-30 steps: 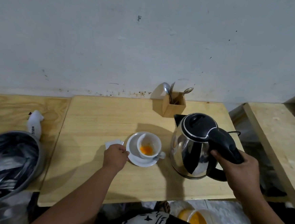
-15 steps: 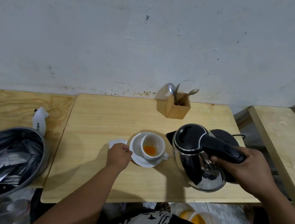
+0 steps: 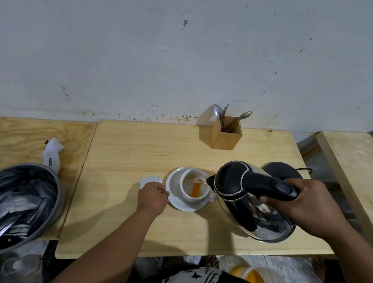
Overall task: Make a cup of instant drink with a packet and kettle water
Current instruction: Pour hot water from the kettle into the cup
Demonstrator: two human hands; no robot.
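A white cup with orange powder and some water in it stands on a white saucer at the middle of the wooden table. My right hand grips the black handle of the steel kettle, which is tilted left with its spout over the cup; a thin stream of water falls into the cup. My left hand pinches the saucer's left rim. A torn white packet lies just behind that hand, partly hidden.
The kettle's black base sits behind the kettle. A wooden cutlery holder stands by the wall. A lined metal bin and a crumpled white packet are left. An orange-filled bucket is under the table.
My right hand lifted the kettle off its base, carried it left and tilted it over the cup; water now pours in. My left hand stayed at the saucer.
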